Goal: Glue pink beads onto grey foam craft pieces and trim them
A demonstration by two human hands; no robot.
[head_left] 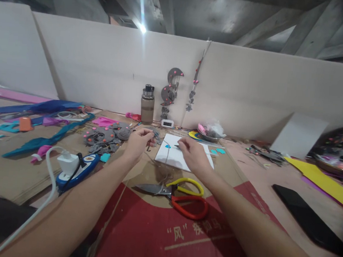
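One small dark piece [176, 146] sits pinched in the right hand [189, 150] above white board [176, 159]. The left hand [141, 142] curls, its hold impossible to tell

A white sheet [180, 161] lay flat, slightly askew; against it showed a small blue piece [168, 146] and a dark strand [167, 155].

Craft workshop, scissors [167, 190], coloured scraps [48, 141], cardboard [140, 236]

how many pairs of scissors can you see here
1. The scissors, with one yellow handle and one red handle, lie on the cardboard, nearer the camera than the white sheet. Others may be hidden under the gray pieces.
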